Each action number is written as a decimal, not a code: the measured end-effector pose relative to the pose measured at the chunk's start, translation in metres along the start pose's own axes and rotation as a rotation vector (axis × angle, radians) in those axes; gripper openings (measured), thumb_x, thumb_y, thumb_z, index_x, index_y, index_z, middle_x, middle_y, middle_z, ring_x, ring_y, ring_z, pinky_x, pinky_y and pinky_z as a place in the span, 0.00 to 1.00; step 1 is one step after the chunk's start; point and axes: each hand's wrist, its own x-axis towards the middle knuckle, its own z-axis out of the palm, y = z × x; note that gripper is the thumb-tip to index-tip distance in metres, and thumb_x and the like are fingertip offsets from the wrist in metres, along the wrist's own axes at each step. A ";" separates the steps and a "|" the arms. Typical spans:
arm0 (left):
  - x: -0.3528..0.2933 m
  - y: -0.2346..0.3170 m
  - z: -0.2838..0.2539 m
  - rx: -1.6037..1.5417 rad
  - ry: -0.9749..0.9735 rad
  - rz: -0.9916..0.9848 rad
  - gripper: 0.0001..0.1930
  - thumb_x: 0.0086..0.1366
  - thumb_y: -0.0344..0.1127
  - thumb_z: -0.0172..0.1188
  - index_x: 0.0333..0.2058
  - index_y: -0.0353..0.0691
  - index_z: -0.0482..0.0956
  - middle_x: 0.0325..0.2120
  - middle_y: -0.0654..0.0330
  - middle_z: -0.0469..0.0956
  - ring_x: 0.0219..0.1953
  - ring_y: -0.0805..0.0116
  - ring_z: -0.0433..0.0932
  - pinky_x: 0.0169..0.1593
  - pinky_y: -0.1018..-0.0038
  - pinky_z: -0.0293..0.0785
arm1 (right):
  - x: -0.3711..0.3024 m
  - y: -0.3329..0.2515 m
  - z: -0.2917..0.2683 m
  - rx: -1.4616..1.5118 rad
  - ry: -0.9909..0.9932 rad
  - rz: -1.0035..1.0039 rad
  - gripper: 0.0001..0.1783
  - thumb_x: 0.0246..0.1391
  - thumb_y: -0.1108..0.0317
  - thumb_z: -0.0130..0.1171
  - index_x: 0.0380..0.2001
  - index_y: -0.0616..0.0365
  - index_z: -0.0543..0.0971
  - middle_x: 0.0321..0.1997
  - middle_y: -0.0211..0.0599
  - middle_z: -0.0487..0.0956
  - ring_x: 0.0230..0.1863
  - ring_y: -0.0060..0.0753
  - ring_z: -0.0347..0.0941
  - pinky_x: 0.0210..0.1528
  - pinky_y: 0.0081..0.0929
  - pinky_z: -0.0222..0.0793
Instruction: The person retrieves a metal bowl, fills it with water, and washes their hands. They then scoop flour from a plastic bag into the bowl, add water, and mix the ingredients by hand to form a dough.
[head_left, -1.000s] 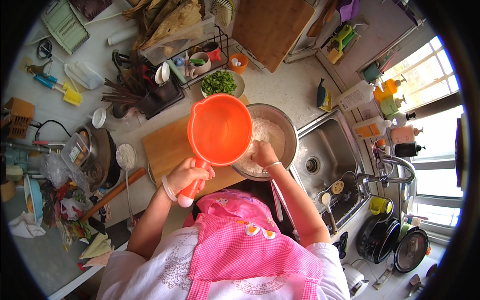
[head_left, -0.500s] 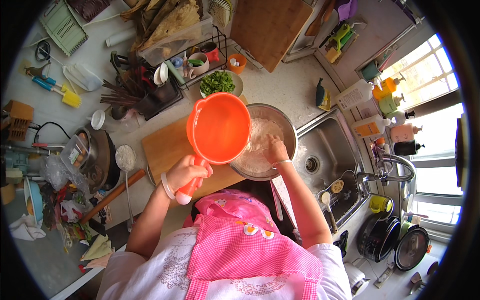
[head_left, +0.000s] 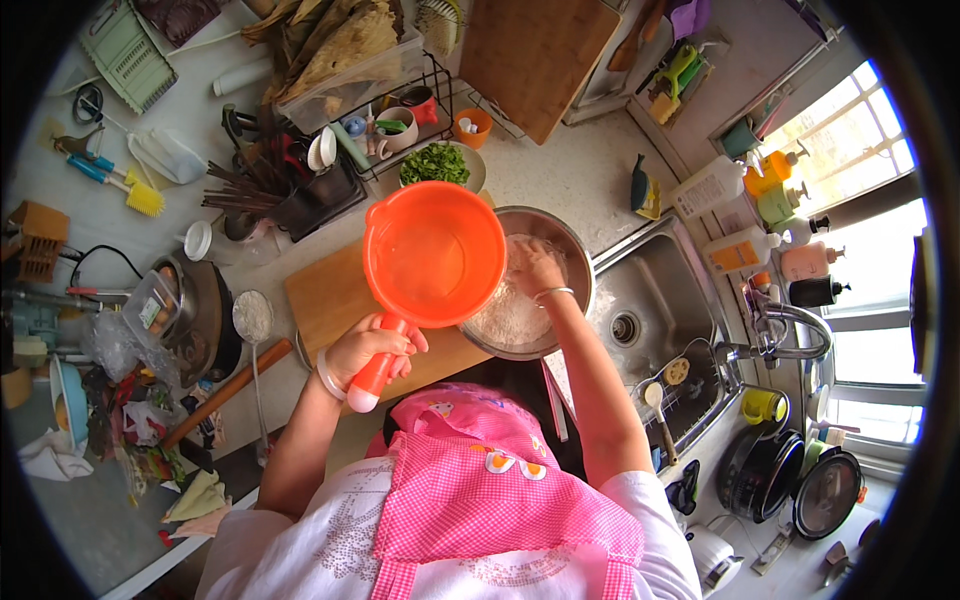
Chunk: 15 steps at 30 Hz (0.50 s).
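Note:
My left hand (head_left: 365,352) is closed round the handle of an orange plastic water ladle (head_left: 434,250), which is held over the left rim of a steel mixing bowl (head_left: 578,238). Clear liquid seems to lie in the ladle. In the bowl is pale flour (head_left: 505,318), partly lumpy. My right hand (head_left: 538,268) reaches into it, fingers stretched toward the far side and dusted white, their tips partly buried. Under the ladle and bowl lies a wooden board (head_left: 325,295). A plate of chopped greens (head_left: 435,165) sits just beyond the ladle.
To the right of the bowl is a steel sink (head_left: 655,290) with a tap (head_left: 790,340). Pump bottles (head_left: 740,250) line the window side. At left lie a long-handled scoop of flour (head_left: 253,318), a rolling pin (head_left: 225,395) and a black pan (head_left: 215,335). A cutting board (head_left: 540,60) leans behind.
My right hand has moved farther into the bowl, toward its far side, its fingers now straighter. The ladle in my left hand has shifted slightly left.

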 end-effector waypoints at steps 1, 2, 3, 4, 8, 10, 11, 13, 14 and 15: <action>-0.002 0.001 0.002 0.005 0.023 0.013 0.12 0.52 0.32 0.56 0.33 0.30 0.73 0.23 0.57 0.73 0.17 0.73 0.71 0.25 0.79 0.70 | -0.001 -0.004 0.001 0.003 -0.077 -0.032 0.27 0.44 0.63 0.58 0.51 0.54 0.71 0.54 0.49 0.69 0.56 0.53 0.64 0.59 0.43 0.60; -0.006 0.004 0.006 0.011 0.046 0.025 0.13 0.52 0.32 0.56 0.33 0.28 0.72 0.19 0.58 0.72 0.16 0.73 0.70 0.26 0.78 0.70 | -0.005 -0.007 0.002 0.006 -0.152 -0.064 0.28 0.45 0.62 0.58 0.52 0.54 0.70 0.54 0.49 0.69 0.56 0.54 0.64 0.59 0.43 0.59; -0.008 0.006 0.008 0.018 0.069 0.038 0.13 0.51 0.32 0.55 0.32 0.26 0.72 0.16 0.58 0.70 0.15 0.72 0.70 0.27 0.77 0.70 | -0.012 -0.011 0.003 0.009 -0.228 -0.095 0.29 0.45 0.62 0.57 0.53 0.54 0.70 0.55 0.49 0.69 0.56 0.55 0.64 0.60 0.43 0.58; -0.010 0.007 0.008 0.025 0.080 0.039 0.14 0.51 0.33 0.55 0.32 0.26 0.72 0.15 0.58 0.70 0.15 0.72 0.70 0.27 0.77 0.70 | -0.019 -0.013 0.003 0.011 -0.302 -0.124 0.29 0.46 0.61 0.57 0.54 0.53 0.69 0.55 0.49 0.69 0.56 0.56 0.64 0.61 0.43 0.57; -0.015 -0.001 -0.004 -0.015 0.077 0.055 0.12 0.52 0.32 0.56 0.33 0.30 0.72 0.23 0.56 0.73 0.16 0.73 0.70 0.26 0.78 0.71 | -0.058 -0.021 -0.027 0.050 -0.285 0.072 0.26 0.50 0.62 0.54 0.54 0.55 0.70 0.54 0.52 0.69 0.54 0.58 0.66 0.57 0.46 0.62; -0.020 -0.009 -0.014 -0.055 0.090 0.075 0.11 0.52 0.32 0.57 0.33 0.32 0.73 0.29 0.55 0.75 0.17 0.73 0.71 0.25 0.78 0.71 | -0.057 -0.049 -0.051 0.074 -0.585 0.089 0.25 0.50 0.60 0.55 0.51 0.55 0.71 0.41 0.56 0.77 0.44 0.53 0.75 0.47 0.42 0.69; -0.020 -0.008 -0.012 -0.049 0.085 0.081 0.11 0.52 0.33 0.57 0.33 0.31 0.73 0.29 0.55 0.75 0.17 0.73 0.71 0.25 0.78 0.71 | -0.065 -0.039 -0.032 0.109 -0.540 -0.034 0.22 0.49 0.61 0.56 0.48 0.56 0.73 0.38 0.56 0.78 0.42 0.53 0.75 0.46 0.42 0.70; -0.021 -0.008 -0.007 -0.030 0.106 0.096 0.13 0.52 0.33 0.56 0.32 0.29 0.72 0.23 0.56 0.73 0.16 0.72 0.71 0.26 0.77 0.71 | -0.068 -0.035 -0.004 0.181 -0.417 -0.076 0.19 0.47 0.62 0.58 0.43 0.57 0.76 0.35 0.57 0.78 0.41 0.52 0.76 0.45 0.41 0.71; -0.023 -0.006 -0.003 -0.013 0.126 0.103 0.14 0.51 0.33 0.55 0.32 0.26 0.72 0.18 0.57 0.71 0.15 0.72 0.70 0.27 0.75 0.71 | -0.063 -0.044 0.003 0.222 -0.335 0.008 0.17 0.47 0.64 0.58 0.42 0.57 0.76 0.36 0.57 0.78 0.41 0.53 0.76 0.45 0.41 0.71; -0.025 -0.005 0.000 0.003 0.148 0.110 0.15 0.51 0.34 0.55 0.32 0.24 0.71 0.12 0.58 0.70 0.13 0.71 0.70 0.28 0.74 0.71 | -0.058 -0.049 0.007 0.261 -0.254 0.092 0.16 0.46 0.65 0.58 0.40 0.58 0.77 0.36 0.57 0.78 0.41 0.53 0.75 0.45 0.41 0.70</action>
